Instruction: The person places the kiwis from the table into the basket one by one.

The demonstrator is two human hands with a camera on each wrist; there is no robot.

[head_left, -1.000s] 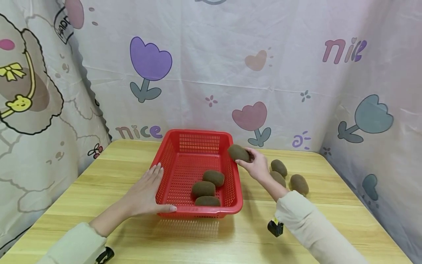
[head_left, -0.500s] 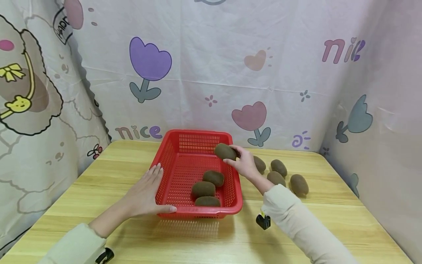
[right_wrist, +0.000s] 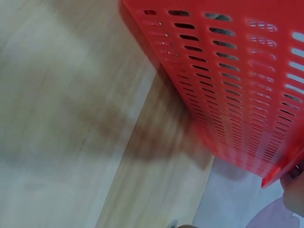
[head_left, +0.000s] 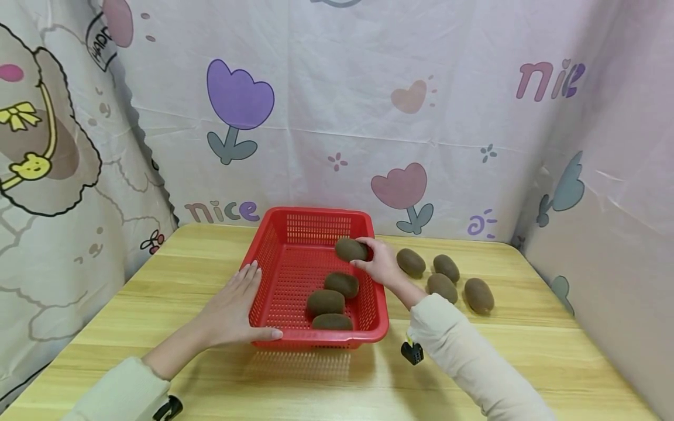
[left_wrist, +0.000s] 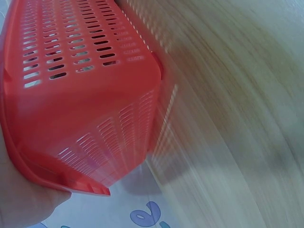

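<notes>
My right hand [head_left: 380, 261] grips a brown kiwi [head_left: 350, 249] by its right end, just inside the right rim of a red plastic basket [head_left: 380, 318]. Fingers and thumb sit on opposite sides of the fruit. Three more kiwis lie in the front right part of the basket, the nearest kiwi [head_left: 332, 321] close behind the front wall. With straight fingers, my left hand [head_left: 231, 307] rests along the left rim, its thumb lying on the front rim. In the left wrist view, part of that hand [left_wrist: 21, 202] shows against the basket's outer wall [left_wrist: 85, 104].
Several kiwis, among them one kiwi [head_left: 478, 295] farthest right, lie on the wooden table [head_left: 526, 351] to the right of the basket. A printed cloth [head_left: 326, 140] hangs behind the table and at both sides.
My right hand has carried the kiwi leftward over the right rim and lowered it into the basket. The left hand has kept its place on the rim.
</notes>
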